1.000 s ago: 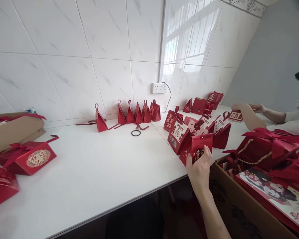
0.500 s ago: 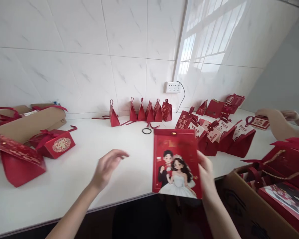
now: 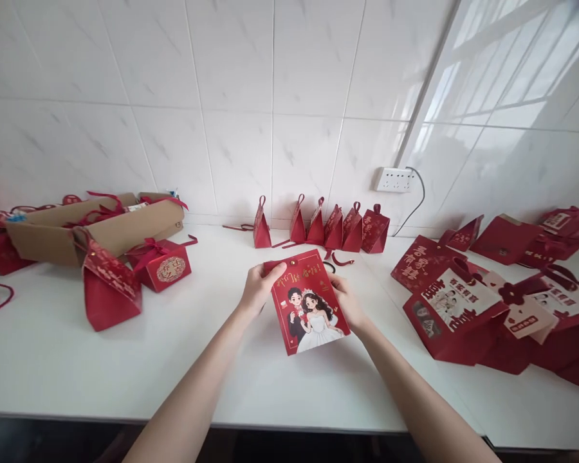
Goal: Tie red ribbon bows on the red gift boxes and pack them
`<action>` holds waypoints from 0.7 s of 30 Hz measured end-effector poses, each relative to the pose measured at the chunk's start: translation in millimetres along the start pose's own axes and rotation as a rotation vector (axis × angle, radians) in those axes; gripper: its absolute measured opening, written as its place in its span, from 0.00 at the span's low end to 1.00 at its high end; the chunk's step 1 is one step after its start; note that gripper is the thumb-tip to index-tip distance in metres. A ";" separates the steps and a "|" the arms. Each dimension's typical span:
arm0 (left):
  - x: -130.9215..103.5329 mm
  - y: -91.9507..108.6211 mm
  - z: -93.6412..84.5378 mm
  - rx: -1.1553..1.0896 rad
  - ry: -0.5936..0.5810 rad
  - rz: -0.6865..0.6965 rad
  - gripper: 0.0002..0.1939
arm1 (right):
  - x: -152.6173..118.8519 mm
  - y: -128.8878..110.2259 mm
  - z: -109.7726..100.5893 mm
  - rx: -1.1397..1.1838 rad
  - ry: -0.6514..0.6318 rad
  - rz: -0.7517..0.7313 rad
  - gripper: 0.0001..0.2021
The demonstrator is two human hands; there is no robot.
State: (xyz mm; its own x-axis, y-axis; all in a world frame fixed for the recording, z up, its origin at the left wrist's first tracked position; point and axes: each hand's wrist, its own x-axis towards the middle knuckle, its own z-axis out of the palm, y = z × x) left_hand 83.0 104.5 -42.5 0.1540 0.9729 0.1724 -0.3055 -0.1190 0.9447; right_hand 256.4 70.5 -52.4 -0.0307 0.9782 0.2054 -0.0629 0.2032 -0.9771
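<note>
A red gift box (image 3: 294, 283), flat-looking and printed with a cartoon bride and groom under gold lettering, is held above the white table (image 3: 251, 379). My left hand (image 3: 262, 286) grips its upper left corner, thumb on the front. At its right edge my right hand (image 3: 347, 299) is closed, with the fingers hidden behind it. The printed face is tilted up toward me. A small metal stud shows near its top edge. Behind it, a black ring (image 3: 338, 265) is partly covered.
Several small red triangular boxes (image 3: 352, 228) with loops stand along the wall. An open cardboard box (image 3: 110, 225) is at the left, with red boxes (image 3: 110, 283) before it. More red gift boxes (image 3: 453, 315) crowd the right. A power strip (image 3: 393, 180) hangs on the wall.
The printed red box has come to the middle of the view, farther over the table. My left hand, open and apart before, now holds it too. The view has turned left; another person's hands have left it.
</note>
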 end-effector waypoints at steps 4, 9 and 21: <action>-2.9 10.6 -5.5 0.041 -0.076 -0.047 0.14 | -11.0 -6.1 -5.2 0.002 -0.061 0.058 0.05; -2.1 23.2 -10.6 0.072 -0.104 -0.106 0.13 | -18.8 -14.7 -7.8 -0.001 -0.206 0.177 0.04; -5.8 21.1 -12.2 -0.064 -0.235 -0.149 0.14 | -28.6 -21.5 -6.4 -0.026 -0.143 0.285 0.09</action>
State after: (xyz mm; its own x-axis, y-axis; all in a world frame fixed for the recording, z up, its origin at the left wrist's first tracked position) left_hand 64.2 98.7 -27.0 0.4132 0.9051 0.1003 -0.3207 0.0416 0.9463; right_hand 265.0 38.5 -37.6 -0.1833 0.9803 -0.0731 -0.0059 -0.0754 -0.9971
